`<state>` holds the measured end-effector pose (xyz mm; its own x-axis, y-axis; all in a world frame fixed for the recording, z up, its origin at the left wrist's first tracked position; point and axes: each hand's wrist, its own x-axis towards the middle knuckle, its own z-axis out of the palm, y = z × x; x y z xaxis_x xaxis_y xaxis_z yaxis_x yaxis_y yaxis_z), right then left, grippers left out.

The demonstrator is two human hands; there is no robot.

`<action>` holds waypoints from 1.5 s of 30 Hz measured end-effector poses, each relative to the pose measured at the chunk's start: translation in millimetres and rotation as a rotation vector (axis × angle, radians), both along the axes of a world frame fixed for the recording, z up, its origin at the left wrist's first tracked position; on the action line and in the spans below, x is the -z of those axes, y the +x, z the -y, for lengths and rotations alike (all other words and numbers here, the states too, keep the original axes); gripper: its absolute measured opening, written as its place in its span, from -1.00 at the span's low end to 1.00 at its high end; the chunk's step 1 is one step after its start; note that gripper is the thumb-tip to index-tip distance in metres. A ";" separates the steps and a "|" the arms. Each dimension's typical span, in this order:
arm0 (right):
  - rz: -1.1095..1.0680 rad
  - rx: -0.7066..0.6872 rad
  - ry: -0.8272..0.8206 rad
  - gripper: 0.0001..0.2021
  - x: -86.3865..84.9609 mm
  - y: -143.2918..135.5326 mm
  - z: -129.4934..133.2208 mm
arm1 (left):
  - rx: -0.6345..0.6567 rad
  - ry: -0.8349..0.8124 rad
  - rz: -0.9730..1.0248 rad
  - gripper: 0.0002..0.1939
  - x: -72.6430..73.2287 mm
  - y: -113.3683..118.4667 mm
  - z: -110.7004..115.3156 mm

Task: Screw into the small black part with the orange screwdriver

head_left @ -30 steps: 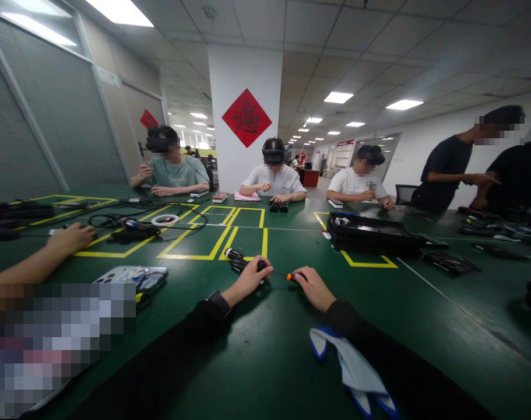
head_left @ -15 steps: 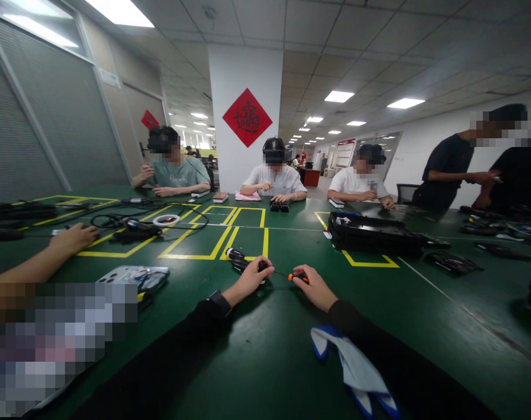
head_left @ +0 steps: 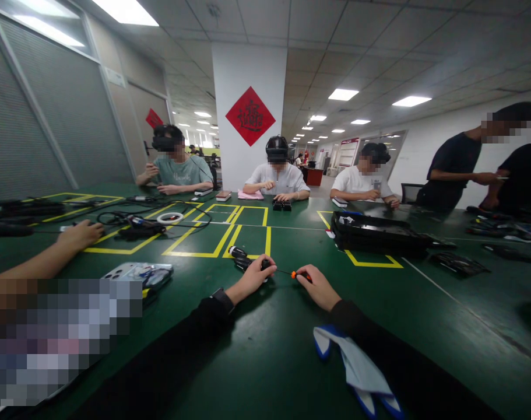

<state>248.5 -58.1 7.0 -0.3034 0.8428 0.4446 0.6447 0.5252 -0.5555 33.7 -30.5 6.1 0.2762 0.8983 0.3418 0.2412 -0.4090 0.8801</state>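
Observation:
My left hand [head_left: 252,276] is closed around a black object [head_left: 239,259] with a white end, which sticks out beyond the fingers to the upper left; its kind is unclear. Opposite it, my right hand [head_left: 321,288] grips the handle of an orange and black screwdriver [head_left: 295,275]. The thin shaft points left at the near end of the black object, by my left fingertips. Whether the tip touches a screw is too small to see. Near my right forearm lies a white and blue glove [head_left: 357,364].
A black tray-like housing [head_left: 379,233] stands right on the green table [head_left: 265,373]. At left are cables, a white ring [head_left: 169,218], a clear patterned case [head_left: 138,274] and another person's hand [head_left: 82,233]. Several people sit opposite; a person [head_left: 453,163] stands at right.
The view has shifted slightly, so everything sits a little further right. My hands keep their grips, with the screwdriver still pointing at the black object.

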 end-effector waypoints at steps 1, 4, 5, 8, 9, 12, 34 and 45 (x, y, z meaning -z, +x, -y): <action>0.004 -0.003 0.001 -0.84 -0.1 -0.2 -0.5 | 0.000 -0.004 0.003 -0.78 0.2 0.0 -0.1; 0.011 -0.027 0.011 -0.82 -0.6 -0.1 -0.9 | 0.010 -0.018 0.020 -0.78 0.9 -0.2 -0.6; 0.006 -0.035 0.013 -0.85 -0.8 0.1 -0.4 | 0.012 -0.022 0.025 -0.78 1.2 -0.3 -0.7; -0.014 -0.046 0.004 -0.91 -1.4 0.7 2.0 | 0.002 -0.010 0.024 -0.77 1.8 -0.7 -1.1; -0.018 -0.049 0.000 -0.89 -1.4 0.8 2.6 | -0.003 -0.003 0.019 -0.76 1.9 -0.7 -1.2; -0.020 -0.041 -0.008 -0.85 -0.5 0.4 2.3 | -0.001 0.018 0.011 -0.75 2.2 -0.9 -1.2; -0.072 0.027 0.028 -0.76 6.4 3.2 -8.5 | -0.276 0.088 0.083 -0.81 9.4 29.7 -15.9; -0.092 0.092 -0.005 -0.85 13.7 11.6 -14.6 | -0.337 0.054 0.134 -0.88 6.6 56.7 -46.1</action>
